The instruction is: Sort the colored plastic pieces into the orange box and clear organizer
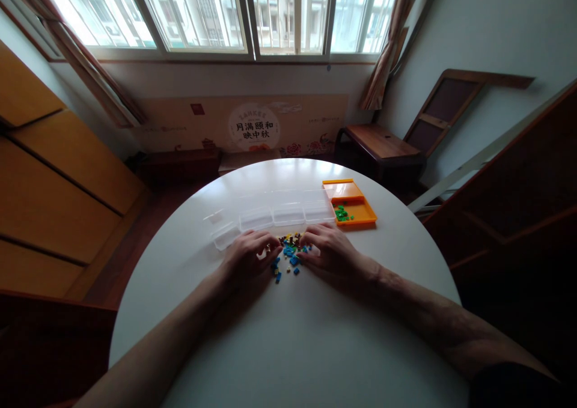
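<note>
A loose pile of tiny building bricks [291,250] in blue, yellow, dark and green lies on the white round table [288,336]. My left hand [250,253] is at the pile's left edge, its thumb and forefinger curled almost together. Whatever might be between those fingertips is too small to make out. Across the pile, my right hand [331,249] rests at its right edge with thumb and fingers apart. Some bricks are partly hidden by both hands. A few blue bricks [278,277] lie nearer to me, apart from the main heap.
Behind my hands stands a clear plastic compartment box [288,217]. To its right is an orange tray [368,220] with several green bricks [342,214] inside. Beyond the table are a wooden stool [383,142] and a printed cardboard panel [202,119] under the window.
</note>
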{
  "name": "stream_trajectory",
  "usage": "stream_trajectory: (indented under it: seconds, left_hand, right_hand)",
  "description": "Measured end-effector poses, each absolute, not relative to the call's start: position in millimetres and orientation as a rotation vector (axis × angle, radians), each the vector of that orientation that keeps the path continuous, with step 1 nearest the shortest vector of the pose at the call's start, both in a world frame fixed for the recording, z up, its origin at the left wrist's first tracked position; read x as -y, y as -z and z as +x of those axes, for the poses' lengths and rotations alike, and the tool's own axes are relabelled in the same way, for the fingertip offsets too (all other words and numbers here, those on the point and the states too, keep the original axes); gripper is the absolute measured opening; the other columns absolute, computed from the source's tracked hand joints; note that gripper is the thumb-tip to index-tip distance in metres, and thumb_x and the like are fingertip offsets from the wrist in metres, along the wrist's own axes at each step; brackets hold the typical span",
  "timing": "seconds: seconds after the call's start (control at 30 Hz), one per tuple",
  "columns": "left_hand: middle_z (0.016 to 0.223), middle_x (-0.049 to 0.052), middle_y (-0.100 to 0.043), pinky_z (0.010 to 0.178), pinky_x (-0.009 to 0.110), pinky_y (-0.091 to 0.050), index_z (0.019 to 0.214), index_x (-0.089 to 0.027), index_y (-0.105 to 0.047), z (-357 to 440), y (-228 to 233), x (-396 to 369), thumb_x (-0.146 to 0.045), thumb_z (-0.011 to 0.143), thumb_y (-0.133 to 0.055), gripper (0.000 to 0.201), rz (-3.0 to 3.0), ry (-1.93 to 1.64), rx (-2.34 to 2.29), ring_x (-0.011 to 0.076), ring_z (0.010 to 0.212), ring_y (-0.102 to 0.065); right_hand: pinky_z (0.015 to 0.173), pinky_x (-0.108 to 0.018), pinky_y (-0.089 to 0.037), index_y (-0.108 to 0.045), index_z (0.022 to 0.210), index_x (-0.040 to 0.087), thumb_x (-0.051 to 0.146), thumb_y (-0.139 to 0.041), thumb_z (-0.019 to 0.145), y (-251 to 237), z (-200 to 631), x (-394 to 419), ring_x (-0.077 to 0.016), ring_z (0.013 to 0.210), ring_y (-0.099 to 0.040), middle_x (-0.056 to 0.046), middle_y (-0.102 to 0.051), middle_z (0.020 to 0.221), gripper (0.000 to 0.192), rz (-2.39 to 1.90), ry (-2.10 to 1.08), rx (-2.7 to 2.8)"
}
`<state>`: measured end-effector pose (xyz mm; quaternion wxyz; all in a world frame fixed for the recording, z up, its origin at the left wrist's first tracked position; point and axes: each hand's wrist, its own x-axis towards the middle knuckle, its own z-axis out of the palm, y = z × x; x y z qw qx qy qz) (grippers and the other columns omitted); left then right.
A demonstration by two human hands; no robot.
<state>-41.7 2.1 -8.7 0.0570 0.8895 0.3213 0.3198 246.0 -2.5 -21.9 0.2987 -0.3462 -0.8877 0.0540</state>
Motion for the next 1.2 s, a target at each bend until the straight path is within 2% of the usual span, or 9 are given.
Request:
stream_trajectory:
  seconds: [0.47, 0.6, 0.73, 0.83, 0.93, 1.03, 1.13, 1.2]
  left_hand:
    - [0.085, -0.001, -0.078, 0.074, 0.03, -0.049, 0.094, -0.022, -0.073, -41, 7, -3, -0.029, 0.108, -0.068, 0.017, 2.713, -0.962, -0.984, 0.0144, 0.072, -0.069]
    - [0.086, 0.0, -0.079, 0.075, 0.031, -0.051, 0.095, -0.022, -0.074, -43, 7, -3, -0.03, 0.109, -0.065, 0.019, 2.695, -0.947, -0.989, 0.0149, 0.074, -0.07]
    - [0.087, 0.0, -0.079, 0.079, 0.032, -0.052, 0.096, -0.023, -0.074, -45, 8, -2, -0.03, 0.109, -0.065, 0.018, 2.685, -0.917, -0.998, 0.0158, 0.076, -0.071]
    - [0.089, 0.0, -0.08, 0.08, 0.032, -0.052, 0.095, -0.023, -0.074, -45, 8, -2, -0.028, 0.109, -0.066, 0.016, 2.681, -0.904, -0.997, 0.016, 0.078, -0.071]
    - [0.089, 0.0, -0.08, 0.079, 0.031, -0.051, 0.095, -0.023, -0.074, -44, 7, -2, -0.027, 0.108, -0.067, 0.015, 2.685, -0.916, -0.985, 0.0158, 0.077, -0.071]
    - [0.089, 0.0, -0.08, 0.08, 0.031, -0.051, 0.095, -0.024, -0.074, -43, 5, -2, -0.027, 0.108, -0.067, 0.015, 2.686, -0.908, -0.978, 0.0156, 0.078, -0.072]
    - [0.089, 0.0, -0.08, 0.081, 0.031, -0.051, 0.096, -0.023, -0.074, -44, 6, -2, -0.028, 0.108, -0.067, 0.015, 2.684, -0.899, -0.987, 0.0157, 0.078, -0.073]
    - [0.09, 0.0, -0.08, 0.08, 0.031, -0.051, 0.096, -0.023, -0.074, -44, 7, -2, -0.028, 0.109, -0.066, 0.016, 2.689, -0.902, -0.983, 0.0157, 0.078, -0.072]
  right_hand:
    - [0.099, -0.039, -0.053, -0.078, 0.105, 0.025, 0.032, -0.075, 0.106, 17, 254, -4, -0.0221, 0.098, -0.071, -0.005, -0.078, 0.107, 0.008, -0.837, -0.128, 2.349]
    - [0.095, -0.039, -0.053, -0.077, 0.099, 0.023, 0.032, -0.072, 0.107, 2, 279, -15, -0.023, 0.094, -0.071, -0.005, -0.076, 0.102, 0.013, -0.978, -0.036, 2.24]
    - [0.098, -0.043, -0.053, -0.077, 0.098, 0.023, 0.03, -0.072, 0.104, -6, 315, -32, -0.0265, 0.099, -0.073, -0.007, -0.077, 0.103, 0.011, -1.21, 0.057, 2.132]
    - [0.094, -0.043, -0.052, -0.077, 0.091, 0.023, 0.032, -0.073, 0.101, 0, 340, -46, -0.0236, 0.084, -0.072, -0.004, -0.077, 0.095, 0.014, -1.377, 0.098, 2.083]
    - [0.09, -0.041, -0.052, -0.077, 0.09, 0.023, 0.034, -0.072, 0.1, 7, 350, -53, -0.022, 0.078, -0.07, -0.004, -0.078, 0.094, 0.016, -1.453, 0.127, 2.067]
    - [0.09, -0.04, -0.052, -0.076, 0.091, 0.023, 0.03, -0.072, 0.1, 5, 341, -49, -0.0218, 0.079, -0.069, -0.004, -0.078, 0.095, 0.012, -1.413, 0.093, 2.057]
    - [0.094, -0.039, -0.052, -0.075, 0.094, 0.023, 0.026, -0.07, 0.102, -1, 318, -34, -0.0231, 0.089, -0.071, -0.005, -0.077, 0.096, 0.011, -1.207, -0.039, 2.142]
    - [0.089, -0.037, -0.052, -0.075, 0.095, 0.023, 0.027, -0.071, 0.103, -3, 300, -23, -0.0216, 0.085, -0.069, -0.004, -0.075, 0.093, 0.01, -1.05, -0.112, 2.265]
